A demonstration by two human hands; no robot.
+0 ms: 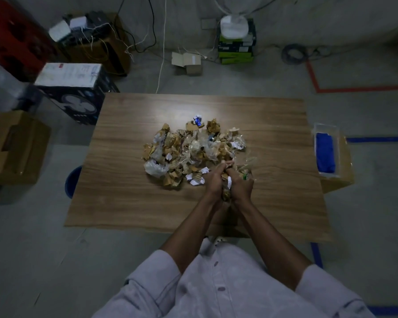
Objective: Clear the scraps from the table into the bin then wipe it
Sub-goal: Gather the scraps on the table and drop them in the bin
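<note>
On wooden table [124, 191], scraps [193, 152], grey floor [365, 214]

Dim, underexposed overall. Overhead light leaves a soft glare patch on the counter [177, 111] far side. Corners dark, strong wide-angle bending at edges. Hands slightly motion-blurred; forearm shadow falls near the counter's front edge.

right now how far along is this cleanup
Done: nothing visibly binned; the scrap pile covers the middle of the table. In hand: left hand and right hand grip a bunch of scraps at the pile's near edge. Left: moving everything to the blue bin, then wiping with the blue cloth, untouched on the right.
</note>
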